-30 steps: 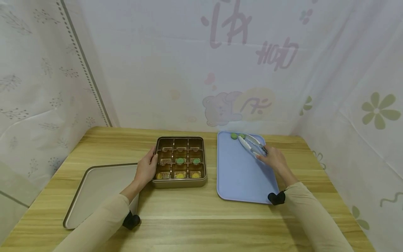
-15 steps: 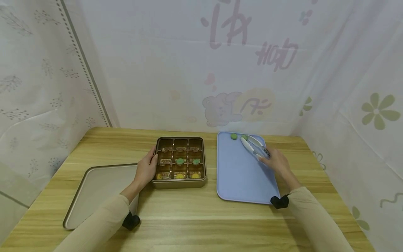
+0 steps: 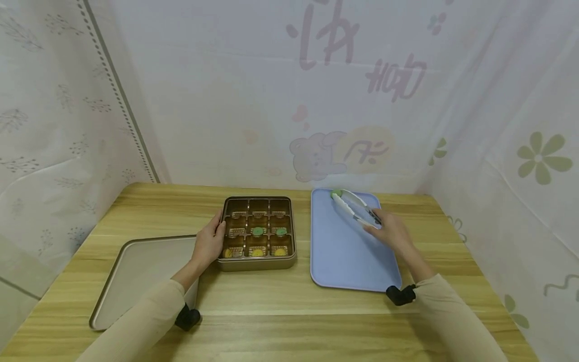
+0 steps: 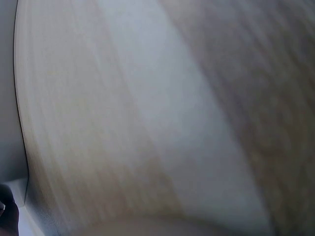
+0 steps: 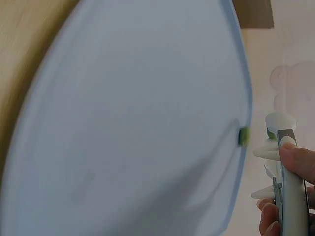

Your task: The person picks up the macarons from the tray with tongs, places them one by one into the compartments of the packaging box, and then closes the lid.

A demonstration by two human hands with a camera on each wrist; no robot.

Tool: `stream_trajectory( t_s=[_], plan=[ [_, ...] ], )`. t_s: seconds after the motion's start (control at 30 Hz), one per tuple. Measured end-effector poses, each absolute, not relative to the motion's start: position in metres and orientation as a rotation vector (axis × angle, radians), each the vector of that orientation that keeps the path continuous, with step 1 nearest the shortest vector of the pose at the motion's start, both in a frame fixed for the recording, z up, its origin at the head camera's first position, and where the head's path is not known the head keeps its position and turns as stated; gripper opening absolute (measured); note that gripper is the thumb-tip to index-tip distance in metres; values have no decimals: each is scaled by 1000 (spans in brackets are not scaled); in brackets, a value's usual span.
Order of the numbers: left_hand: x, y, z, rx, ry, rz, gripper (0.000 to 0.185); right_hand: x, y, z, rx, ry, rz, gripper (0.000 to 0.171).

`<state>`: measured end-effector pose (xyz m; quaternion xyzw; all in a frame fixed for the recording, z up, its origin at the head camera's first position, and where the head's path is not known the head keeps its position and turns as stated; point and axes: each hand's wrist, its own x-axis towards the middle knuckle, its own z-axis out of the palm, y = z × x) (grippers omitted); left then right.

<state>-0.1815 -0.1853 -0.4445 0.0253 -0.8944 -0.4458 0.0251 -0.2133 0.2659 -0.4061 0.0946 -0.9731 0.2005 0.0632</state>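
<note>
My right hand (image 3: 392,232) holds a pair of tongs (image 3: 356,207) over the far end of a light-blue tray (image 3: 348,256). In the right wrist view, a bit of green shows between the tongs' tips, and a green macaron (image 5: 244,136) sits at the tray's far edge. From the head, the tips overlap a green macaron (image 3: 336,193). My left hand (image 3: 210,241) grips the left side of a bronze box (image 3: 258,264) divided into compartments. Green macarons (image 3: 257,231) lie in the middle row's centre and right compartments; yellow macarons (image 3: 257,253) fill the near row.
A bronze lid (image 3: 149,276) lies flat at the left, partly under my left forearm. The wooden table (image 3: 289,327) ends at patterned white cloth (image 3: 226,125) behind and on both sides. Bare wood separates box and tray.
My right hand and the tongs first shifted slightly right, then left. Two green macarons showed apart on the tray; now the tongs overlap the left one. My left hand stays on the box.
</note>
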Motion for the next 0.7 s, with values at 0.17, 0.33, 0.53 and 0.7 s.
stream_trajectory(
  t_s=[0.17, 0.33, 0.53, 0.7],
  plan=[
    [-182, -185, -445, 77, -2767, -1386, 51, -209, 238, -399, 434, -2861, 562, 54],
    [-182, -185, -445, 72, -2762, -1388, 51, -207, 211, -392, 536, -2859, 589, 57],
    [-182, -186, -445, 63, -2765, -1377, 51, -205, 186, -390, 641, -2885, 629, 56],
    [-183, -186, -446, 59, -2770, -1373, 51, -203, 173, -390, 691, -2901, 624, 59]
  ],
)
